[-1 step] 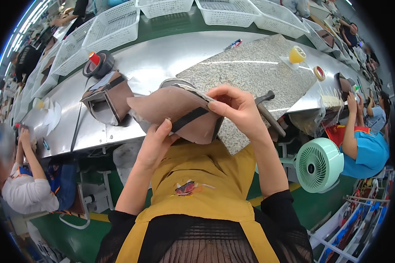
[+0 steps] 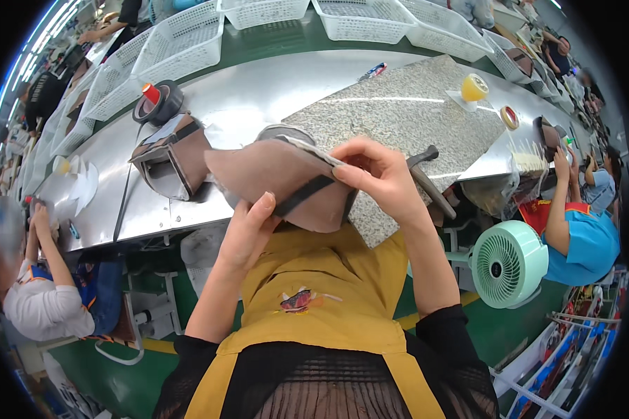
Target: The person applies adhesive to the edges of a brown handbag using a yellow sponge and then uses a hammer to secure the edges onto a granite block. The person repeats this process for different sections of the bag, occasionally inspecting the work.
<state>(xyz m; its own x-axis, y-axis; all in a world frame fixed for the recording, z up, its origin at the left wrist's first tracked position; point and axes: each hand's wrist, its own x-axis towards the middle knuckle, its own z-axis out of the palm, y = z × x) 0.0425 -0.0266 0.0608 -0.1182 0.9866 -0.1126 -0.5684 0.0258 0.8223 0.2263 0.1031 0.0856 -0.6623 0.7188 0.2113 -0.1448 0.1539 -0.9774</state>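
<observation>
Both hands hold a brown leather shoe piece point(image 2: 279, 183) up over the near edge of the steel bench point(image 2: 258, 98). The left hand point(image 2: 248, 227) cups it from below, thumb pressed on a dark strap point(image 2: 307, 194). The right hand point(image 2: 377, 174) pinches the top edge. The strap could likely slip askew if the thumb eases. A hammer point(image 2: 430, 178) lies just right, on the stone slab point(image 2: 405, 119).

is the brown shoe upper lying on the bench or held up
Held up: both the left hand and right hand grip the brown shoe upper above the metal bench.
</observation>
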